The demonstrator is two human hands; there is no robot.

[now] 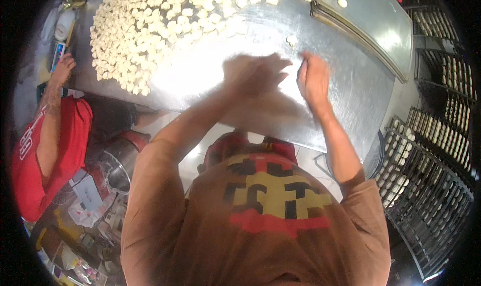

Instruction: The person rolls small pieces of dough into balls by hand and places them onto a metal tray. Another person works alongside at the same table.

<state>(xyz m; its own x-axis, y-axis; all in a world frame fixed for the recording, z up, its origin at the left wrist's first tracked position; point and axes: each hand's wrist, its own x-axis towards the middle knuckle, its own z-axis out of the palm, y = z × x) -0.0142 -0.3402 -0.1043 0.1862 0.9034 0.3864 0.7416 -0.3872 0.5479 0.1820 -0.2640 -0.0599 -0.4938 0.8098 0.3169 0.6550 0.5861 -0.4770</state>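
My left hand (259, 71) is over the glaring middle of the metal table (345, 79), blurred, its fingers spread towards the right; nothing shows in it. Close by on the right is my right hand (315, 73), fingers bent down and index finger pointing up and left; whether anything lies under it I cannot tell. A single piece of dough (291, 40) rests on the metal just beyond the gap between both hands. Many small dough pieces (127, 42) cover the table's far left and back. Several smooth dough balls (342, 2) sit on the top baking tray (379, 19) of a stack at the back right.
At the left, a co-worker in a red shirt (71, 135) reaches towards a device with a lit display (58, 55). A metal bowl (116, 171) stands below the table's left edge. Racks (432, 165) holding trays of dough pieces line the right side.
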